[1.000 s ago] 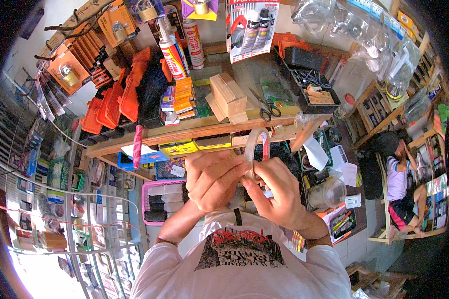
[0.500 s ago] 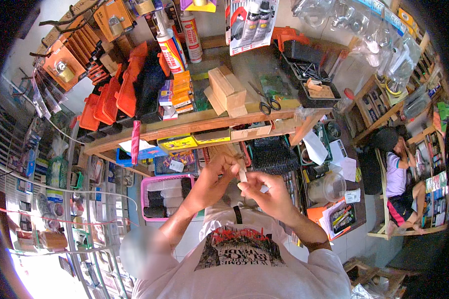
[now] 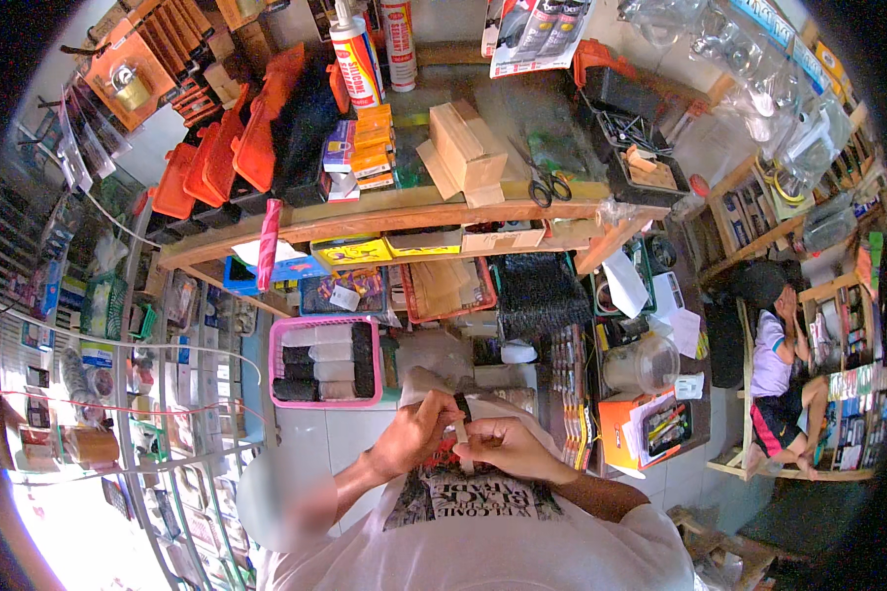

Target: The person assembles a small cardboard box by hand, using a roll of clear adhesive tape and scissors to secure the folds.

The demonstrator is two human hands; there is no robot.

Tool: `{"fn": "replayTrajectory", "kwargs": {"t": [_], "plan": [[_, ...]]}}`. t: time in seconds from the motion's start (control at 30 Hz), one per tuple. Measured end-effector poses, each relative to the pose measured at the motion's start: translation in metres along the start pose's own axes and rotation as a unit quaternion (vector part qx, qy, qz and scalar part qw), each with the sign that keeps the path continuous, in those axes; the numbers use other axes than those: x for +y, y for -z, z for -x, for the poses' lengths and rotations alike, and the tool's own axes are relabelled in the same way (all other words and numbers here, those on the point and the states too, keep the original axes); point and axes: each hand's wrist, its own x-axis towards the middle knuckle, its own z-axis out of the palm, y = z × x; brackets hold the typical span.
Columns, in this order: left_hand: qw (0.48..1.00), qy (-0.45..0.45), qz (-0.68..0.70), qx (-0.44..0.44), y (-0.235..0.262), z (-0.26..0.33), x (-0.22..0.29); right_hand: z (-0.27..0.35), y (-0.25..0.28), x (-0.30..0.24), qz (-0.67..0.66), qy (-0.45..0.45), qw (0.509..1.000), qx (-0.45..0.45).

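Observation:
Close in front of my white printed shirt, both hands are pinched on a narrow pale strip (image 3: 462, 439). It may be tape or folded card; I cannot tell which. My left hand (image 3: 413, 433) grips its upper part, fingers closed. My right hand (image 3: 508, 449) is closed on it lower down, with the strip's end showing below the thumb. Away from both hands, a small brown cardboard box (image 3: 475, 148) lies on the glass-topped counter (image 3: 443, 94). Scissors (image 3: 545, 184) with black handles rest to its right.
A pink basket (image 3: 278, 366) of rolled bags stands low on the left. The counter's wooden edge (image 3: 404, 219) runs across ahead, with orange-lidded boxes (image 3: 256, 128) and sealant tubes (image 3: 357, 61) on top. Another person (image 3: 774, 360) sits at far right beside shelves.
Both hands have come down and nearer my chest, still holding the strip. The view has shifted, so the counter things sit further right and higher.

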Motion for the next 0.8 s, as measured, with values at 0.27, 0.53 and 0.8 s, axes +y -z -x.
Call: {"fn": "replayTrajectory", "kwargs": {"t": [0.27,0.53,0.8], "plan": [[0.994,-0.070,-0.037,-0.072,0.023,0.005,0.007,-0.016,0.058,-0.071,0.361,0.110,0.926,0.018],[0.993,-0.057,0.001,-0.108,0.058,0.027,0.026,-0.135,0.183,-0.205,0.542,0.303,0.715,0.322],[0.980,0.042,0.053,-0.187,0.085,0.051,0.017,-0.178,0.182,-0.216,0.714,0.131,0.619,0.301]]}}
